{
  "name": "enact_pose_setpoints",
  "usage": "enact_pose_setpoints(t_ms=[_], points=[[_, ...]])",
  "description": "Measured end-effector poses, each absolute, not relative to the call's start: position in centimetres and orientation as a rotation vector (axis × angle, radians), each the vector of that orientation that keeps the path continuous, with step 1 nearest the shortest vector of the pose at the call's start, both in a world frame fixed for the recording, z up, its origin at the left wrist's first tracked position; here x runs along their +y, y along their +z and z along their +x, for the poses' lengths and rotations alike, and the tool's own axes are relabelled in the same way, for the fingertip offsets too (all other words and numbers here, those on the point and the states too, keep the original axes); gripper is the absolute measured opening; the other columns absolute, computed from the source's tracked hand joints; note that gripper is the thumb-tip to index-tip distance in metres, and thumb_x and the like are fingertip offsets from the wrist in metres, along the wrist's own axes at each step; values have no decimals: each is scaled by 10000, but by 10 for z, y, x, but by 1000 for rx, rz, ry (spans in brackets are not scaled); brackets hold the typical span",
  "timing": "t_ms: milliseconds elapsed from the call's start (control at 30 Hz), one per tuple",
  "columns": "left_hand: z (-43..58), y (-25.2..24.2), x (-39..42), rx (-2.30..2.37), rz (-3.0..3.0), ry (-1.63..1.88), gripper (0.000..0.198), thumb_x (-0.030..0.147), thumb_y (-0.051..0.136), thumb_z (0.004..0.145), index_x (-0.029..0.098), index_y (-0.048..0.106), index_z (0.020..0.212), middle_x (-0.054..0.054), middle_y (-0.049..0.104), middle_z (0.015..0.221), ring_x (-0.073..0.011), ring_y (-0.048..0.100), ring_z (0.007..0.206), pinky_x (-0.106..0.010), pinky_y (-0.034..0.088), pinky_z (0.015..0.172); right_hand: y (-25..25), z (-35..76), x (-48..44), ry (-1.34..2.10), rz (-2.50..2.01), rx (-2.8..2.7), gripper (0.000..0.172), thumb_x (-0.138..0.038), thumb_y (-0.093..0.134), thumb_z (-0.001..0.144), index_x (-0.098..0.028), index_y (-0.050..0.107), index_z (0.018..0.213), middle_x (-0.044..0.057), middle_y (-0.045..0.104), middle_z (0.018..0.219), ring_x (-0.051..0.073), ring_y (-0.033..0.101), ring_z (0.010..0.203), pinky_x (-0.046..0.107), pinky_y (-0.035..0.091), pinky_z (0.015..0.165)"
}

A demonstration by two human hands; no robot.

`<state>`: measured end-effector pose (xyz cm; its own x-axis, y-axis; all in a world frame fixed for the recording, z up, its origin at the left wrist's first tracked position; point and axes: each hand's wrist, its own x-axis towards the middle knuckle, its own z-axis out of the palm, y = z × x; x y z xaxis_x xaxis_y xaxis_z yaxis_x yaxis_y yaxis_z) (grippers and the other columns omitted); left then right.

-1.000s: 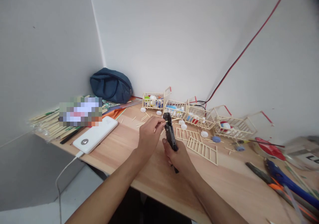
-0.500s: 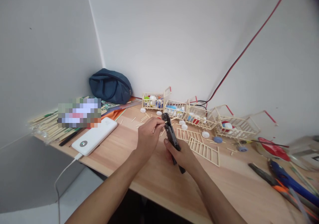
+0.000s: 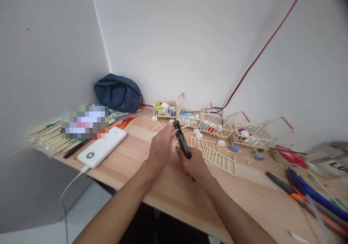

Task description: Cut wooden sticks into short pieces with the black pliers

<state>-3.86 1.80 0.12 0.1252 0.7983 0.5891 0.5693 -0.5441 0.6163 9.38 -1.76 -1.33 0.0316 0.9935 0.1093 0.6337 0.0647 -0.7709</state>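
Note:
My right hand (image 3: 194,162) is wrapped round the handles of black hand pliers (image 3: 181,139), whose jaws point away from me over the table. A thin wooden stick (image 3: 177,129) crosses at the jaws. My left hand (image 3: 161,142) pinches that stick close to the pliers' head; the fingertips are partly hidden. Just right of my right hand, two ladder-like stick frames (image 3: 221,160) lie flat. Short cut stick pieces (image 3: 155,127) are scattered beyond my left hand.
Along the wall stand several small stick-built carts (image 3: 216,125) filled with bottle caps. At left are a white power bank (image 3: 102,148), a pixelated phone (image 3: 84,122), stick bundles (image 3: 51,137) and a blue bag (image 3: 118,93). Orange-handled pliers (image 3: 296,195) and a blue tool (image 3: 307,189) lie right.
My right hand has squeezed further round the pliers' handles, which show less now. Both hands keep nearly the same place at the stick. The whole view has shifted slightly.

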Motion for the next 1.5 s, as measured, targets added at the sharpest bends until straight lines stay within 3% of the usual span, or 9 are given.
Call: enact_pose_setpoints(t_ms=[167, 300, 467, 667, 800, 967, 1100, 1233, 1500], points=[[-43, 1, 19, 1356, 2215, 1427, 225, 244, 357, 922, 184, 543, 811, -16, 587, 713, -129, 541, 669, -221, 363, 618, -13, 94, -17, 688, -1593, -1690, 363, -454, 462, 809, -193, 457, 556, 0, 500, 495, 131, 465, 475, 230, 313, 441], [-47, 9, 19, 1381, 2080, 1452, 248, 270, 358, 920, 187, 535, 768, 6, 572, 668, -115, 517, 610, -213, 346, 595, -9, 104, -19, 873, -1564, -1689, 271, -472, 532, 774, -204, 562, 798, -25, 558, 533, 135, 519, 462, 232, 378, 456], [-58, 9, 27, 1518, 2022, 1434, 233, 279, 365, 904, 191, 541, 777, 2, 589, 672, -128, 536, 619, -216, 337, 588, -4, 116, -17, 1079, -1464, -1485, 417, -599, 507, 757, -209, 478, 901, 5, 629, 634, 151, 566, 475, 254, 424, 460], [-65, -14, 39, 1851, 2256, 843, 143, 172, 440, 817, 188, 568, 755, -70, 614, 700, -201, 556, 676, -266, 333, 582, 6, 122, -16, 1490, -1142, -1136, 600, -750, 263, 769, -205, 462, 923, 95, 676, 834, 200, 649, 660, 301, 485, 568], [-56, -8, 34, 1609, 2255, 1097, 118, 189, 458, 820, 180, 575, 823, -90, 635, 866, -209, 563, 847, -301, 391, 725, 9, 123, -17, 1500, -1081, -1116, 711, -745, 116, 791, -198, 528, 983, 119, 678, 894, 224, 659, 780, 312, 489, 614], [-35, 11, 1, 1125, 1751, 1007, 267, 425, 407, 869, 187, 510, 934, -10, 626, 680, -151, 592, 607, -246, 415, 571, 11, 122, -16, 1502, -891, -983, 743, -772, 192, 767, -189, 578, 1018, 136, 678, 960, 263, 629, 915, 378, 482, 755], [-23, 14, -26, 1174, 1884, 872, 306, 360, 378, 895, 203, 431, 1151, -13, 643, 712, -168, 608, 633, -250, 393, 585, 13, 121, -17, 1609, -612, -868, 729, -762, 264, 768, -195, 610, 1067, 134, 658, 1075, 286, 578, 1031, 432, 430, 869], [-19, 10, -32, 1528, 2163, 859, 278, 317, 276, 929, 186, 515, 986, -76, 653, 796, -215, 617, 756, -267, 350, 606, 19, 120, -21, 1628, -504, -833, 734, -767, 241, 771, -267, 534, 1222, 96, 607, 1199, 286, 499, 1156, 485, 365, 935], [-43, 6, -11, 1578, 1851, 1327, 318, 338, 276, 927, 183, 526, 807, 11, 546, 610, -135, 509, 549, -220, 315, 534, 24, 128, -26, 1650, -476, -839, 756, -781, 206, 766, -289, 532, 1239, 32, 435, 1392, 225, 340, 1305, 454, 264, 1047]])
